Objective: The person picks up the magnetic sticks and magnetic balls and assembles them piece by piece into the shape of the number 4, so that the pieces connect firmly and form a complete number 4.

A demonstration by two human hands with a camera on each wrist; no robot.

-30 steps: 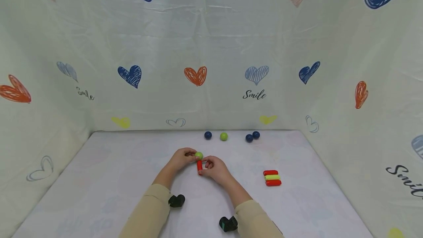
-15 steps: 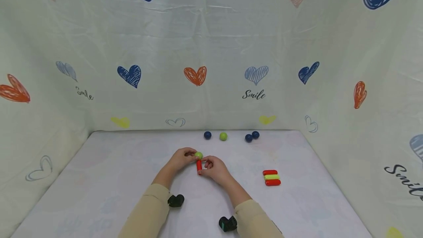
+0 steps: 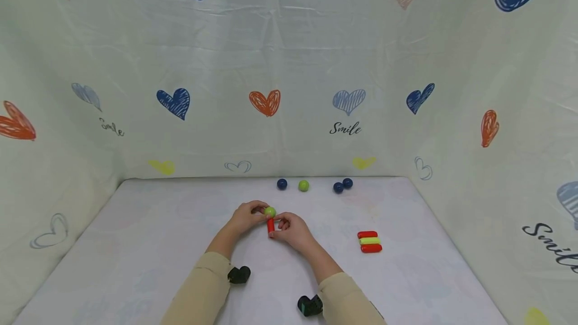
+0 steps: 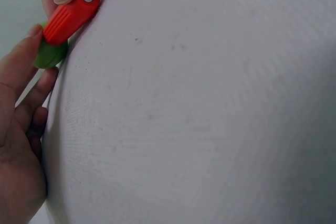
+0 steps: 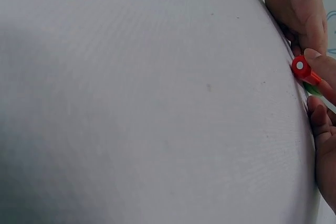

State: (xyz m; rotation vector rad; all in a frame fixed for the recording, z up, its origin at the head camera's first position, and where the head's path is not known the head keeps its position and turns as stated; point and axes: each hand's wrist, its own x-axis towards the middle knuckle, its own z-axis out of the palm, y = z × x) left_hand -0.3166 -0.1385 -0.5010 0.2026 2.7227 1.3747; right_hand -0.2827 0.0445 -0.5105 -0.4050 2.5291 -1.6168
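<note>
In the head view, a green ball (image 3: pixel 270 211) is pinched by my left hand (image 3: pixel 245 217) between thumb and fingers. My right hand (image 3: pixel 295 231) grips a short red stick (image 3: pixel 271 225) between thumb and fingertips, its far end against the ball. In the left wrist view the red stick (image 4: pixel 73 18) shows grooved sides and a round silvery disc in its near end, with the green ball (image 4: pixel 51 54) at its other end. The right wrist view shows the stick's end (image 5: pixel 300 65) between both hands, with the ball mostly hidden behind.
Two red sticks and a yellow-green stick (image 3: pixel 370 240) lie side by side to the right. Along the table's back edge stand a blue ball (image 3: pixel 282 184), a green ball (image 3: pixel 303 185) and two more blue balls (image 3: pixel 338 188). A heart-printed cloth (image 3: pixel 307 64) hangs behind.
The head view has shifted slightly, so everything appears a little further left. Both hands keep the same hold on the ball and the stick.
</note>
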